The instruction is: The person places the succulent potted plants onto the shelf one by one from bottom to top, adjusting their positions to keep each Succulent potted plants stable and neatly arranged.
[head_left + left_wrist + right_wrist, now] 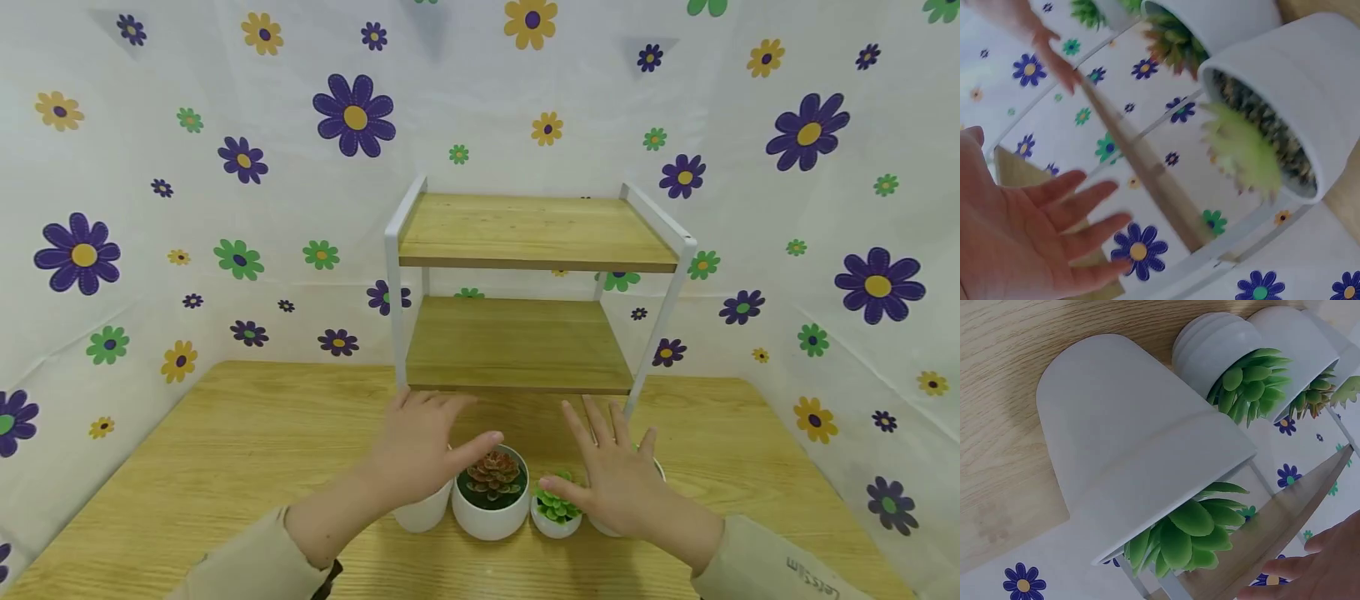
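My left hand (420, 446) is held above the leftmost white pot (422, 510), fingers spread and nothing in them. Beside that pot stands a round white pot (490, 521) with a reddish succulent (495, 475). A small ribbed white pot (1213, 347) holds a bright green succulent (557, 502). Over the rightmost white pot (1129, 419) my right hand (618, 483) hovers with straight, spread fingers, hiding most of it in the head view. Green rounded leaves (1185, 534) fill that pot. In the left wrist view, a pale green succulent (1241, 147) grows in the leftmost pot.
Behind the pots stands a two-tier shelf with wooden boards (536, 229) and a white frame (393, 308). Everything rests on a wooden table (285, 433). A white cloth with printed flowers (480, 92) surrounds the table at the back and sides.
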A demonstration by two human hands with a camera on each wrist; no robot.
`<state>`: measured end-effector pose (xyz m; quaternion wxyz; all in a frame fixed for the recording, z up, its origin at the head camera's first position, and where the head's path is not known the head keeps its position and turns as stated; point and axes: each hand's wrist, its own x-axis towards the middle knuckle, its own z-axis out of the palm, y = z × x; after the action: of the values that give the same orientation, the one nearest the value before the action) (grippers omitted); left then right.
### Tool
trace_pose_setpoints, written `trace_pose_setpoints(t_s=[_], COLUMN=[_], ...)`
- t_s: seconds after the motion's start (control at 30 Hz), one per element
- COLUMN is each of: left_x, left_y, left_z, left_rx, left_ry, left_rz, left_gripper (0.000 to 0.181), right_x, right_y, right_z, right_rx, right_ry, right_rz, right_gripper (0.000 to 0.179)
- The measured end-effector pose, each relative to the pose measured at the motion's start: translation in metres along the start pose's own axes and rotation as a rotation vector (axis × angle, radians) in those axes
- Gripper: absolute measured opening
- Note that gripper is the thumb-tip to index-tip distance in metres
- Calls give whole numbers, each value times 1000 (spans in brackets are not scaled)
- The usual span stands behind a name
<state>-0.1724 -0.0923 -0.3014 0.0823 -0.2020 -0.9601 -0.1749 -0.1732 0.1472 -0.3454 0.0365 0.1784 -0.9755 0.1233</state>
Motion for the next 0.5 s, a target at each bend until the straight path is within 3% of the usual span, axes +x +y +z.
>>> trace_pose_setpoints(t_s=[0.13,0.27,0.37,0.5], left_x=[0,-1,1,8], left_y=[0,-2,-7,-19], left_z=[-24,-50,-67,-84], left_rx=[-88,-106,-100,-67], left_ry=[-50,-62,30,234], left_rz=[-58,-157,-208,-245], left_gripper=[52,58,59,60], right_x=[0,0,0,-1], right_y=[0,1,1,0], right_z=[1,2,1,1], right_rx=[0,-4,-8,-20], right_ry=[-1,10,20,37], right_rz=[-4,-9,-11,-19], right_gripper=[87,86,86,85])
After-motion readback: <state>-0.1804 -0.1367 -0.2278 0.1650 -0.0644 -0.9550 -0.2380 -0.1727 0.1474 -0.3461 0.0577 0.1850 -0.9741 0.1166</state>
